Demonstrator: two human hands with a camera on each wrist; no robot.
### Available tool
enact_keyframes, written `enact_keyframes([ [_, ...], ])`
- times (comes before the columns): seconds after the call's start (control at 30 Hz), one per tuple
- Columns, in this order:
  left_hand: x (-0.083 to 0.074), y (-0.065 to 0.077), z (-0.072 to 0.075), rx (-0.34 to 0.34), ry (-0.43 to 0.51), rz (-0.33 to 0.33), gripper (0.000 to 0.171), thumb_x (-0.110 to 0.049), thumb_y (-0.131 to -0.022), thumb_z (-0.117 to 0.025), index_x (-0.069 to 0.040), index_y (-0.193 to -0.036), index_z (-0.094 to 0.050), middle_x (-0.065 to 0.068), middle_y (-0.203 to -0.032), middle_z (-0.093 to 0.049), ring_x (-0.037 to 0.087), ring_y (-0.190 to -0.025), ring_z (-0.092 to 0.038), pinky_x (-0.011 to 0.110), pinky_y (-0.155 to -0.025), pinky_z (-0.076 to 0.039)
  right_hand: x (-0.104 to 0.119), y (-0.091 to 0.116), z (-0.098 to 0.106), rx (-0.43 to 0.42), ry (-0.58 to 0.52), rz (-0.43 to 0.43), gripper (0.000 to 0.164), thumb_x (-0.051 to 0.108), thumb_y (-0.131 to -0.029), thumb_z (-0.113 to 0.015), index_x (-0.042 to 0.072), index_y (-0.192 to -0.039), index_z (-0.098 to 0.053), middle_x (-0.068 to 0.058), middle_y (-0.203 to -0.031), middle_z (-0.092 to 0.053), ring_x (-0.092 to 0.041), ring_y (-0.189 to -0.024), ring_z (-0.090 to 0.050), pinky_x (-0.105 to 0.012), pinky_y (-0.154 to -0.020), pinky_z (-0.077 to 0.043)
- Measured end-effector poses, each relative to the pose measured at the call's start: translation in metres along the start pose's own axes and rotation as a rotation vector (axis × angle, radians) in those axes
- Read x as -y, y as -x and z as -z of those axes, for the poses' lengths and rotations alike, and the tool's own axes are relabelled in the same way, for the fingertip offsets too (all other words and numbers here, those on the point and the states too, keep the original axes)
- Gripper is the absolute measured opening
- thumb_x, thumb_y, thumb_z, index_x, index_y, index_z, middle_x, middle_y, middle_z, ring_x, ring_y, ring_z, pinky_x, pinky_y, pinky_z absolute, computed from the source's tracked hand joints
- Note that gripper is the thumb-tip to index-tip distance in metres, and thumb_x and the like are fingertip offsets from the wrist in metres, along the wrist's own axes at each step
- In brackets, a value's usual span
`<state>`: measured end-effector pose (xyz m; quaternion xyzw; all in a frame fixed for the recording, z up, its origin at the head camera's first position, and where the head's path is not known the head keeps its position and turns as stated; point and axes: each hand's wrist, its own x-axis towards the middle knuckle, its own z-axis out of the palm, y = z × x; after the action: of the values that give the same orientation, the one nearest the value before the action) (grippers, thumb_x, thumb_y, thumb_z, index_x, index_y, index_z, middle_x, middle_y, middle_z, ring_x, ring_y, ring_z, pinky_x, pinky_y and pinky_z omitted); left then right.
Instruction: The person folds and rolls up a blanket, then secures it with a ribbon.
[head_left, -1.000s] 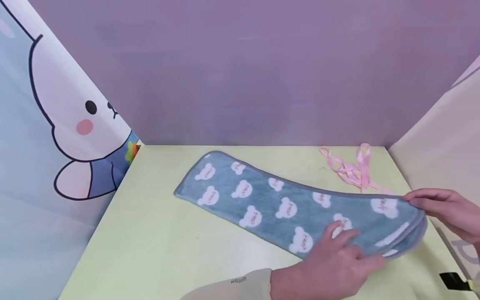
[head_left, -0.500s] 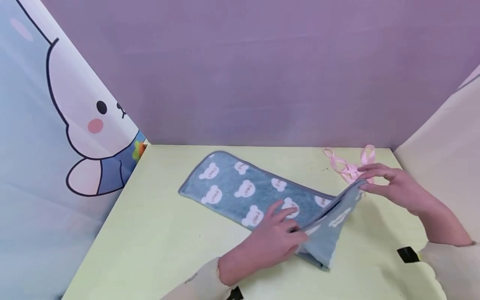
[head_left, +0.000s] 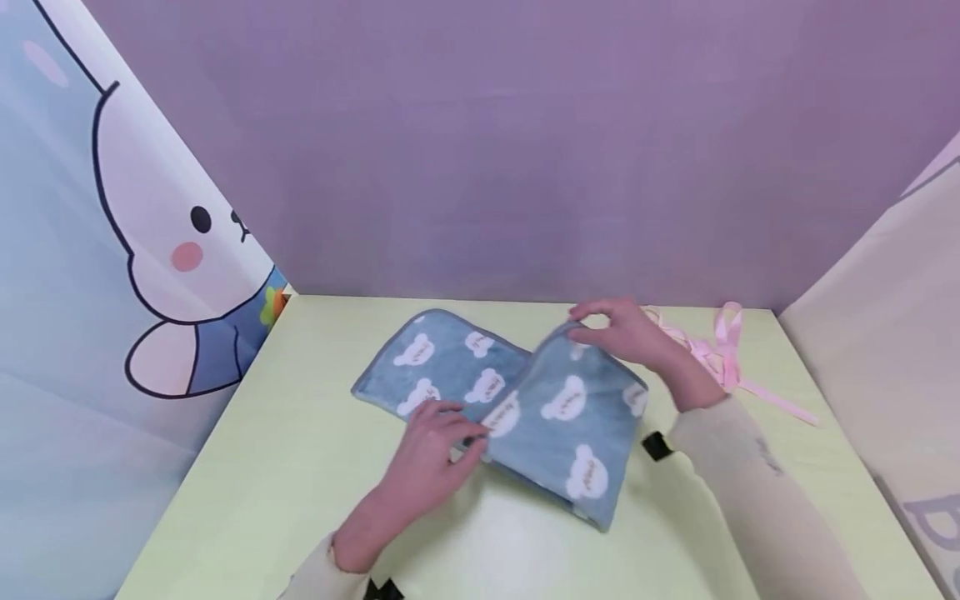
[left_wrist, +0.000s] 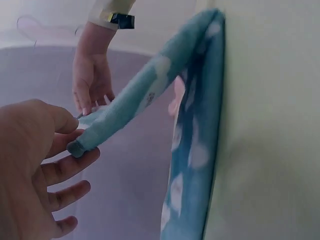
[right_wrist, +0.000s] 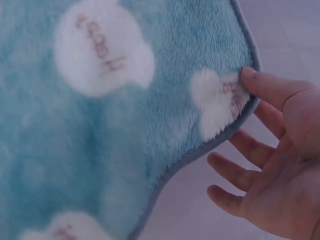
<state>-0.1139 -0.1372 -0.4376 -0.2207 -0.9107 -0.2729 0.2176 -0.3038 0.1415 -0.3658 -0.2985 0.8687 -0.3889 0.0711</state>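
A blue-green fleece towel [head_left: 555, 417] with white bear heads and a grey edging lies partly on the table, its right part lifted and folded over toward the left. At the flap's near corner, my left hand [head_left: 431, 454] pinches the edge between thumb and forefinger, which the left wrist view shows with the other fingers loosely spread. My right hand [head_left: 622, 333] pinches the flap's far corner. In the right wrist view, the thumb [right_wrist: 270, 87] lies over the bound edge of the towel. The flap's underside is mostly hidden in the head view.
A tangled pink ribbon [head_left: 723, 354] lies at the table's back right, partly behind the right forearm. The pale yellow table [head_left: 247, 500] meets a purple back wall [head_left: 480, 150]. A rabbit-printed sheet [head_left: 67, 333] hangs on the left, a whitish one [head_left: 892, 333] on the right.
Both hands have moved left, carrying the towel's right end up and over onto its left part. The pink ribbon's tail, covered before, now shows.
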Motion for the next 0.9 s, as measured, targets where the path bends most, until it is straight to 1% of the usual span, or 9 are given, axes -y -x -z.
enact_keyframes([
  [0.1, 0.022, 0.004, 0.015, -0.032, 0.014, 0.079, 0.009, -0.019, -0.087, -0.072, -0.016, -0.094, -0.077, -0.004, -0.090, -0.072, 0.031, -0.104, -0.060, 0.054, -0.096, -0.037, 0.009, -0.034, -0.023, 0.019, 0.004, -0.016, 0.026, 0.025, -0.089, -0.073, 0.009, -0.109, -0.073, -0.009, -0.118, -0.066, -0.030, -0.119, -0.053, -0.048, -0.098, -0.041],
  [0.2, 0.042, 0.004, 0.028, -0.072, 0.032, 0.133, 0.009, -0.013, -0.085, -0.074, -0.012, -0.093, -0.078, -0.001, -0.089, -0.073, 0.031, -0.101, -0.062, 0.052, -0.093, -0.041, 0.016, -0.064, -0.042, 0.040, 0.004, -0.036, 0.026, 0.030, -0.090, -0.071, 0.012, -0.108, -0.073, -0.006, -0.115, -0.067, -0.028, -0.116, -0.055, -0.046, -0.095, -0.044],
  [0.33, 0.074, 0.004, 0.039, -0.125, 0.045, 0.182, 0.010, -0.009, -0.085, -0.073, -0.008, -0.094, -0.078, 0.001, -0.084, -0.072, 0.025, -0.087, -0.064, 0.047, -0.084, -0.046, 0.025, -0.100, -0.064, 0.075, -0.034, -0.076, 0.026, 0.031, -0.092, -0.068, 0.014, -0.111, -0.072, -0.003, -0.112, -0.066, -0.023, -0.108, -0.058, -0.041, -0.087, -0.048],
  [0.43, 0.097, 0.005, 0.044, -0.146, 0.038, 0.253, 0.011, -0.007, -0.086, -0.072, -0.007, -0.096, -0.077, 0.002, -0.084, -0.071, 0.022, -0.081, -0.063, 0.045, -0.080, -0.047, 0.032, -0.122, -0.081, 0.088, -0.068, -0.091, 0.027, 0.030, -0.093, -0.067, 0.013, -0.114, -0.071, -0.003, -0.111, -0.065, -0.021, -0.101, -0.058, -0.038, -0.081, -0.049],
  [0.5, 0.110, 0.007, 0.046, -0.138, 0.025, 0.322, 0.013, -0.008, -0.088, -0.070, -0.009, -0.098, -0.077, 0.003, -0.088, -0.071, 0.019, -0.075, -0.060, 0.042, -0.076, -0.047, 0.035, -0.133, -0.092, 0.083, -0.081, -0.095, 0.026, 0.029, -0.093, -0.067, 0.013, -0.113, -0.071, -0.002, -0.109, -0.065, -0.020, -0.099, -0.058, -0.037, -0.080, -0.049],
  [0.57, 0.120, 0.010, 0.050, -0.124, 0.019, 0.401, 0.014, -0.010, -0.090, -0.068, -0.010, -0.101, -0.077, 0.005, -0.094, -0.071, 0.016, -0.061, -0.053, 0.039, -0.065, -0.047, 0.037, -0.144, -0.105, 0.073, -0.096, -0.107, 0.025, 0.029, -0.093, -0.067, 0.013, -0.113, -0.071, -0.001, -0.107, -0.065, -0.019, -0.097, -0.058, -0.035, -0.079, -0.049],
  [0.7, 0.138, 0.017, 0.055, -0.095, 0.018, 0.543, 0.017, -0.013, -0.092, -0.065, -0.011, -0.104, -0.077, 0.007, -0.100, -0.071, 0.009, -0.038, -0.028, 0.031, -0.043, -0.036, 0.040, -0.163, -0.133, 0.034, -0.073, -0.123, 0.024, 0.030, -0.093, -0.067, 0.015, -0.110, -0.073, 0.001, -0.104, -0.066, -0.017, -0.093, -0.058, -0.033, -0.078, -0.049],
  [0.8, 0.147, 0.025, 0.055, -0.085, 0.001, 0.619, 0.017, -0.012, -0.092, -0.064, -0.010, -0.104, -0.077, 0.009, -0.099, -0.071, 0.006, -0.035, -0.022, 0.028, -0.038, -0.031, 0.043, -0.174, -0.155, 0.008, -0.018, -0.132, 0.024, 0.031, -0.093, -0.067, 0.015, -0.109, -0.073, 0.002, -0.102, -0.066, -0.015, -0.090, -0.059, -0.032, -0.077, -0.049],
  [0.9, 0.153, 0.034, 0.053, -0.051, -0.031, 0.683, 0.017, -0.012, -0.091, -0.064, -0.009, -0.103, -0.077, 0.010, -0.098, -0.072, 0.007, -0.035, -0.023, 0.029, -0.038, -0.030, 0.045, -0.180, -0.178, 0.007, 0.057, -0.143, 0.023, 0.033, -0.093, -0.066, 0.016, -0.107, -0.073, 0.003, -0.100, -0.066, -0.015, -0.085, -0.059, -0.032, -0.074, -0.049],
])
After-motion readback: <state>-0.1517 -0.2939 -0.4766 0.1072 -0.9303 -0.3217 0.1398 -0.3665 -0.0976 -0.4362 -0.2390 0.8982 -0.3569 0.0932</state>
